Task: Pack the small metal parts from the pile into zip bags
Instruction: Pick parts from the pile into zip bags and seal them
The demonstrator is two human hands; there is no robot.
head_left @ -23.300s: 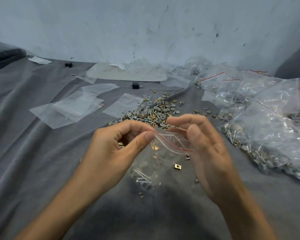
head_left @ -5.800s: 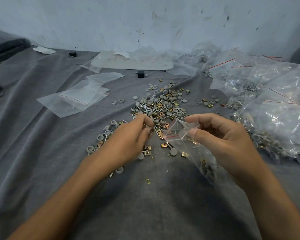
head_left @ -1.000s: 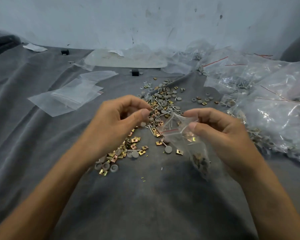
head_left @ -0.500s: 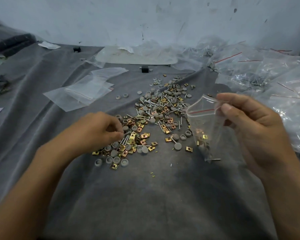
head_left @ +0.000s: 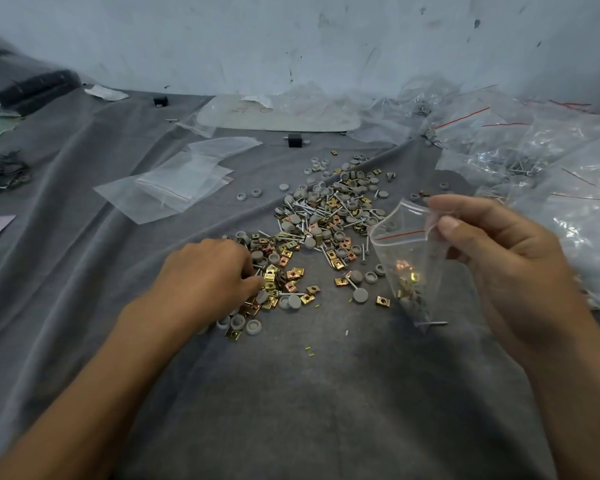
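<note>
A pile of small parts lies on the grey cloth: brass square nuts, grey round caps and thin screws. My right hand pinches the top edge of a clear zip bag with a red seal line. The bag hangs open above the cloth with several brass nuts and a screw at its bottom. My left hand is down on the near left edge of the pile, fingers curled among the brass nuts and grey caps. The fingertips are partly hidden, so what they pinch is unclear.
Several empty zip bags lie flat at the left of the pile. Filled bags are heaped at the right. A small black block sits behind the pile, and a wall rises at the back. Dark items lie at the far left edge.
My left hand dropped from the bag mouth to the near left edge of the pile. My right hand carried the open bag up and to the right.
</note>
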